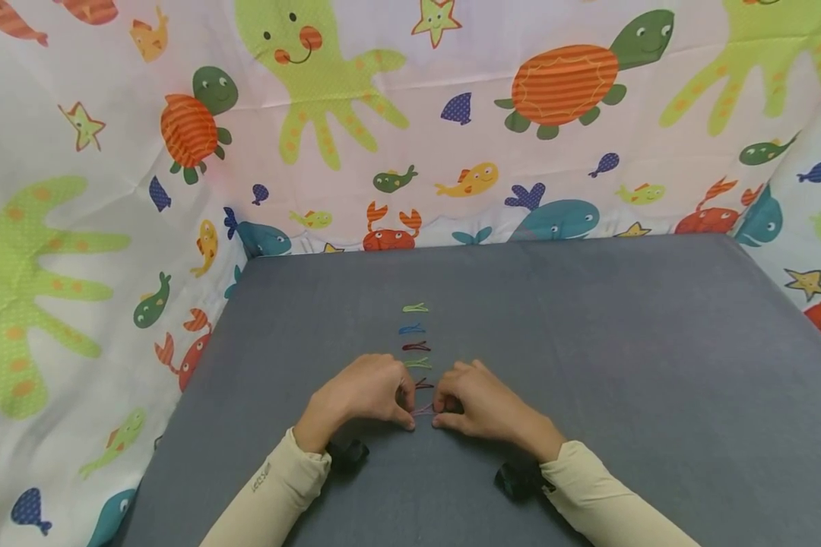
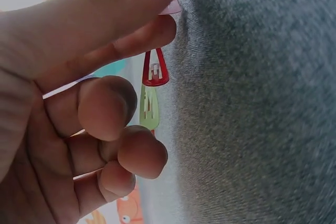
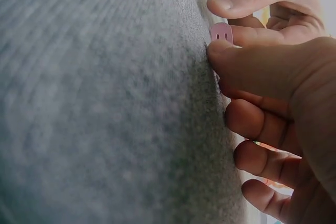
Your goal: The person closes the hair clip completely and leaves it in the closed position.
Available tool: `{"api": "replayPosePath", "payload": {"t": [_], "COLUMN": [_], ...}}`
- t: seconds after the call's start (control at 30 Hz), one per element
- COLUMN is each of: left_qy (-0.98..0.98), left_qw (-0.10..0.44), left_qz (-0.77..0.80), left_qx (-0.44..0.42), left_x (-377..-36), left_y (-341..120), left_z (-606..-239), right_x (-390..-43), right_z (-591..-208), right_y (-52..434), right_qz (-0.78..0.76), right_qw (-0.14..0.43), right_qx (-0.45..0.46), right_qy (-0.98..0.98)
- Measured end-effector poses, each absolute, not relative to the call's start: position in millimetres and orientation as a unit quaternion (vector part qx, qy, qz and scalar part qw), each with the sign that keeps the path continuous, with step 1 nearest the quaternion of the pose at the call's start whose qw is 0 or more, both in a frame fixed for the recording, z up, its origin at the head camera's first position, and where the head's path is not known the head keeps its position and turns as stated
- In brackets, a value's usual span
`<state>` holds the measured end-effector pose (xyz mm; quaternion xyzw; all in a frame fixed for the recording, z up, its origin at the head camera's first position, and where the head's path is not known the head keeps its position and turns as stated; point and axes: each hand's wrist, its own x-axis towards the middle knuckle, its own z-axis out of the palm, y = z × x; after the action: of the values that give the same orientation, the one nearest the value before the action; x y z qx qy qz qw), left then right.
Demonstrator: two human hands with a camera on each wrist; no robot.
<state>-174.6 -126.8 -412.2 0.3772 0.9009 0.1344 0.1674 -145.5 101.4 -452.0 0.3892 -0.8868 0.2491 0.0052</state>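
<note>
Both hands pinching one pink hair clip on the grey table.

Nearest us, the left hand [image 1: 359,395] and right hand [image 1: 482,403] meet fingertip to fingertip, each pinching an end of the pink clip [image 1: 423,410], which lies flat on the grey table [image 1: 622,365]. Towards 12 o'clock runs a row of clips: the red clip [image 1: 424,384] just beyond, then light green [image 1: 418,364], dark red [image 1: 416,346], blue [image 1: 411,329], and farthest, another green clip [image 1: 415,308]. Behind hangs the sea-creature cloth [image 1: 451,114].
</note>
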Motion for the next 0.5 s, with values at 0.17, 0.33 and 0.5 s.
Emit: {"api": "replayPosePath", "payload": {"t": [0.17,0.33,0.5], "left_qy": [0.897,0.892,0.892], "left_qw": [0.166,0.158,0.155], "left_qz": [0.140,0.148,0.145], "left_qx": [0.386,0.397,0.400], "left_x": [-174.3,-174.1,-175.2], "left_y": [-127.5,-127.8,-127.0], "left_z": [-415.7,-416.4,-416.2], "right_x": [-144.1,-143.4,-143.9], "right_z": [-452.2,-452.4,-451.0], "right_y": [100.6,100.6,101.2], "right_qz": [0.246,0.248,0.245], "right_qw": [0.011,0.011,0.004], "right_qx": [0.391,0.387,0.380], "right_qy": [-0.887,-0.888,-0.892]}}
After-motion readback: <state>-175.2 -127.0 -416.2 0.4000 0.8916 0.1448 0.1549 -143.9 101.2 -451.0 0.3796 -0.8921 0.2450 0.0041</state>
